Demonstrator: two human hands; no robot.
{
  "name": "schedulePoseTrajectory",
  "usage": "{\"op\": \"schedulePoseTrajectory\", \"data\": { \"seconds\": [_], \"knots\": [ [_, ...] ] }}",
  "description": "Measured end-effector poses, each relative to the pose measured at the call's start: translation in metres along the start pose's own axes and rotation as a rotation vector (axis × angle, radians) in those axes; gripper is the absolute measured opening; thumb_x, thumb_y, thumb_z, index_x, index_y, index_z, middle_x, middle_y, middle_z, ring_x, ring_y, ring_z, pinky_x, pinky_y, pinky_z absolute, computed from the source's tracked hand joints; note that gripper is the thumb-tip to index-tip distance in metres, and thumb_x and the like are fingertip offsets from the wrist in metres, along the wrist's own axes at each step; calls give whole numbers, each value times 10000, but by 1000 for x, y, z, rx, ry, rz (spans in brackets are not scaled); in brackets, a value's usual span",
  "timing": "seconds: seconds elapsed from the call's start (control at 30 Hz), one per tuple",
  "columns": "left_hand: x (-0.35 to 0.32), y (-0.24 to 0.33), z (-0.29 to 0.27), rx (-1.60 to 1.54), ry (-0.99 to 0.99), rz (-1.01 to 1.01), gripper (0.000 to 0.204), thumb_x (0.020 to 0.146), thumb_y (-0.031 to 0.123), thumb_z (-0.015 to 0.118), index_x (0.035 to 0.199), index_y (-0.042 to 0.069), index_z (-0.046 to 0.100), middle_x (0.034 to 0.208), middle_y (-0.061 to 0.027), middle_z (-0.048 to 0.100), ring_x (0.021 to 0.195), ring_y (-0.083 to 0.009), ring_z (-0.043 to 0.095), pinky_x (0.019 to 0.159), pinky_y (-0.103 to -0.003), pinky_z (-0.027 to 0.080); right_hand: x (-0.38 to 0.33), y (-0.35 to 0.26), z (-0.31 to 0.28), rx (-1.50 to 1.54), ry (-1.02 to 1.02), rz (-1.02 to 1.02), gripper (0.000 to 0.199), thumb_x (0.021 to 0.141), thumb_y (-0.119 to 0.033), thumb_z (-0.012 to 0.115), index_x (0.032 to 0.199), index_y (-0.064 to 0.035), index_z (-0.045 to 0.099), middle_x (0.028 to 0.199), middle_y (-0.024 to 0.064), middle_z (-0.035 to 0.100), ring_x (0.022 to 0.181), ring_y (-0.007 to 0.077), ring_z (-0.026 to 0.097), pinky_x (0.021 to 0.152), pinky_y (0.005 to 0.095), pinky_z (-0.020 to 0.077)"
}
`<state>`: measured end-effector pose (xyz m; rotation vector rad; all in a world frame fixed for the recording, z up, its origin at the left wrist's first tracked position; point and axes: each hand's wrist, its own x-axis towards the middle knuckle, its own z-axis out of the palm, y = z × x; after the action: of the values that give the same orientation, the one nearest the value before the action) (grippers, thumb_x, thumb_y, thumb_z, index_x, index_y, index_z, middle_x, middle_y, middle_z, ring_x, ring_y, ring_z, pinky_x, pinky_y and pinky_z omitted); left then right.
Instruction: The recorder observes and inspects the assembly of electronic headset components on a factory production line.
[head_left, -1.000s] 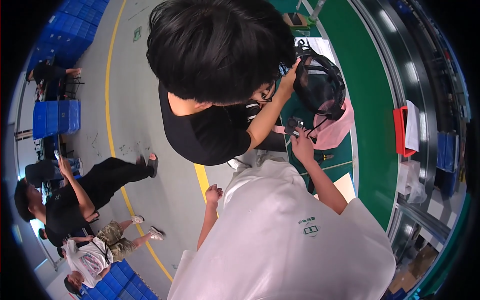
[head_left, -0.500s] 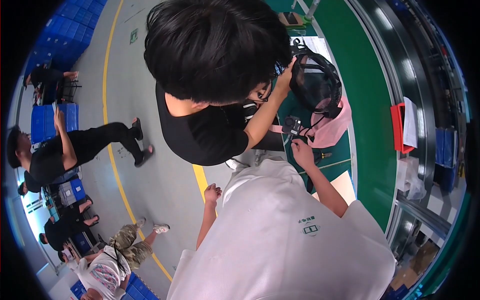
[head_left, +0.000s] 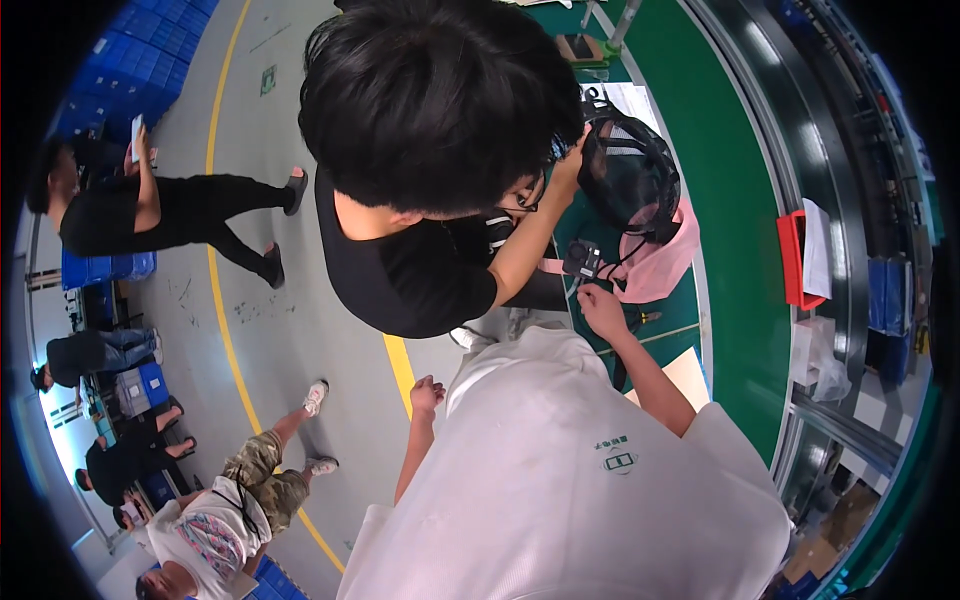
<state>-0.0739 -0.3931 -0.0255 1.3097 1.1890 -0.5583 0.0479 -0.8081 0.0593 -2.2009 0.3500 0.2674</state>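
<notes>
Since the earlier frame, the co-worker in black has leaned closer, dark hair filling more of the upper middle. Nearest, the person's left hand hangs below centre, fingers loosely curled on nothing. Right of centre, the right hand touches a small black device; whether its grip is clamped cannot be told. Beyond, the co-worker's hand steadies a black headset over pink cloth on the green desk.

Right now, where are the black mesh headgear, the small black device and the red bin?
Black mesh headgear (head_left: 630,180), head view, dome's middle.
Small black device (head_left: 582,259), head view, its front face.
Red bin (head_left: 788,258), head view, left wall.
</notes>
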Motion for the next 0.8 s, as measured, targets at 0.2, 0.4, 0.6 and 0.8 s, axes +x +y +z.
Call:
{"op": "schedulePoseTrajectory", "data": {
  "seconds": [0.2, 0.4, 0.6, 0.8],
  "knots": [
    [12, -7, -4, -32, -43, 13, 244, 872, 198, 473, 1037, 19, 480, 760, -102, 569, 561, -160, 540, 463, -256, 431, -5, -6, 1, -3, -20, -15, 269, 828, -229, 523, 981, -18, 588, 671, 98, 611, 613, 187, 602, 592, 297, 460],
    [23, -19, -2, -3, -69, 0, 242, 878, 205, 466, 1061, 47, 486, 791, -108, 589, 578, -173, 556, 491, -279, 461, -17, -18, -8, -28, -18, -56, 260, 828, -215, 524, 985, -17, 586, 673, 99, 611, 619, 198, 602, 590, 300, 460],
    [35, -15, 11, -87, -114, 10, 235, 874, 186, 470, 1040, 20, 477, 727, -105, 573, 526, -164, 536, 414, -258, 398, -21, -37, -20, -81, 29, -100, 249, 824, -202, 532, 980, -15, 588, 676, 93, 610, 611, 190, 598, 586, 300, 458],
    [43, -12, -11, -57, -84, 20, 235, 875, 189, 463, 1041, 26, 488, 704, -93, 572, 507, -159, 533, 412, -251, 407, -31, -50, 2, -125, -84, -71, 278, 803, -214, 541, 982, -8, 593, 735, 140, 624, 683, 265, 616, 640, 339, 478]
  ]
}}
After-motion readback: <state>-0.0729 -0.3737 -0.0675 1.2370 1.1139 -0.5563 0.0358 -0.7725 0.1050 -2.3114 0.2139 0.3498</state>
